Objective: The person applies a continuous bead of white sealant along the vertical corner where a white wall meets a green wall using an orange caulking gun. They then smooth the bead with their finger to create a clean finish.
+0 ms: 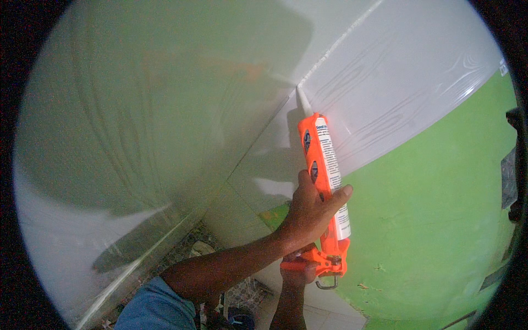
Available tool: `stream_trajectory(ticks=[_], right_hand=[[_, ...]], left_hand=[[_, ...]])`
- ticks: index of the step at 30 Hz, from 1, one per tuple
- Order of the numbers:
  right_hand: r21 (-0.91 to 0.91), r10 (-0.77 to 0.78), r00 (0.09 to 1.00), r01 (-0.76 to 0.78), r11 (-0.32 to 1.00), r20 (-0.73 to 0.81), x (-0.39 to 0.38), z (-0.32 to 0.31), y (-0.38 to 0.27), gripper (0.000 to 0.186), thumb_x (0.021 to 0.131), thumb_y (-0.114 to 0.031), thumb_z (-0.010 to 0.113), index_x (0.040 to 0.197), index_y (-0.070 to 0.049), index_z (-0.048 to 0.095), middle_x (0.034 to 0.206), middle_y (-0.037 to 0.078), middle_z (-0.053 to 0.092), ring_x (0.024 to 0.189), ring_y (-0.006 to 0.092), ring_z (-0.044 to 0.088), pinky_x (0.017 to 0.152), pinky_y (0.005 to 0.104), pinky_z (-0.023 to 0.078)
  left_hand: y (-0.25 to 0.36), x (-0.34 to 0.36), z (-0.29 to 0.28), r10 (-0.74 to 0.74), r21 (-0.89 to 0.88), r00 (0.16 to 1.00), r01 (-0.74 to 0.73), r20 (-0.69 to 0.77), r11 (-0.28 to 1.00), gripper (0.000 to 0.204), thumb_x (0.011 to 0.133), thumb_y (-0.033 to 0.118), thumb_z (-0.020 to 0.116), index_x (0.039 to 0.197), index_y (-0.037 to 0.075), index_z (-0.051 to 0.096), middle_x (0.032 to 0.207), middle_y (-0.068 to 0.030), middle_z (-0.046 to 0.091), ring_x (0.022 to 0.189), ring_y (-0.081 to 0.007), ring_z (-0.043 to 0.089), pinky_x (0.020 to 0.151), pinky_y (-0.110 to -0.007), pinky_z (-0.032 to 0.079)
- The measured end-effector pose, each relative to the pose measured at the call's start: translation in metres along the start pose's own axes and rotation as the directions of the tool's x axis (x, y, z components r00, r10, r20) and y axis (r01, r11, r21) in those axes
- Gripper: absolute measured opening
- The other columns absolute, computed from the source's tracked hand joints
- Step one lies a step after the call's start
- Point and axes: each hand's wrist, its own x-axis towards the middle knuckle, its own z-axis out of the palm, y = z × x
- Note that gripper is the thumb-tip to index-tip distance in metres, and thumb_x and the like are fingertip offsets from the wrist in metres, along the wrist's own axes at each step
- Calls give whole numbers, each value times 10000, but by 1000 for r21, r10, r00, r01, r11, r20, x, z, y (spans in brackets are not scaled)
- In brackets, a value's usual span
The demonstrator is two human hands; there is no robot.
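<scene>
An orange caulking gun [307, 129] holds a white sealant cartridge [329, 159] and points upward. Its pale nozzle [303, 102] tapers to a tip that meets the seam between two glossy white panels. From that tip a white bead of sealant [341, 41] runs up and to the right. Down and to the left, the seam shows as a thin dark line [258, 137]. My left hand [312, 210] wraps the gun's barrel, thumb on the cartridge. Lower down, my right hand [300, 268] grips the orange handle and trigger, its fingers partly hidden.
A bright green wall [418, 220] with peeling patches lies to the right. The left panel [137, 110] carries large shadows and reflections. Below are a pebble-patterned floor [245, 294] and a dark blue container [241, 318]. Dark objects [510, 176] line the far right edge.
</scene>
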Motion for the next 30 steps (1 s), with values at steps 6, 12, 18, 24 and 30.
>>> stream_trajectory(ticks=[6, 12, 18, 24, 30], right_hand=[[46, 27, 1000, -27, 999, -1, -4, -20, 1, 683, 904, -547, 852, 1307, -44, 627, 1194, 89, 656, 1048, 264, 620, 924, 442, 505], [44, -85, 996, 84, 995, 18, -4, -33, 4, 878, 876, -421, 895, 1530, -26, 463, 1476, 101, 581, 1349, 270, 584, 1140, 442, 493], [54, -36, 999, 36, 998, -12, -4, -19, -3, 973, 837, -406, 923, 1582, -45, 413, 1500, 84, 565, 1362, 266, 578, 1152, 447, 485], [31, -20, 999, 19, 999, 43, -5, -23, -4, 992, 832, -442, 927, 1583, -49, 412, 1495, 82, 570, 1354, 267, 583, 1150, 447, 488], [37, -17, 997, 14, 999, 78, -5, -33, -3, 1011, 827, -477, 931, 1584, -54, 411, 1490, 79, 575, 1346, 268, 588, 1148, 447, 490]], left_hand=[[-6, 3, 1, 2, -98, 1000, 0, 25, 995, 684, 997, 397, 790, 1274, -86, 393, 1135, -202, 573, 1004, -269, 635, 888, -436, 547], [-7, 0, 1, -37, -10, 999, 37, 6, 999, 530, 1042, 287, 763, 1309, 24, 388, 1114, -72, 547, 1025, -156, 570, 932, -384, 540], [-7, 0, 3, -17, -88, 1000, 18, 7, 996, 723, 1003, 413, 780, 1307, -96, 367, 1134, -193, 591, 1037, -266, 644, 920, -433, 547], [-5, 1, 1, -16, -60, 1000, 18, 17, 998, 699, 1006, 406, 778, 1296, -83, 371, 1112, -181, 592, 1008, -247, 650, 892, -423, 558], [-3, 0, 3, -19, -46, 1000, 19, -2, 999, 691, 999, 413, 785, 1275, -74, 378, 1085, -188, 607, 966, -256, 663, 862, -431, 566]])
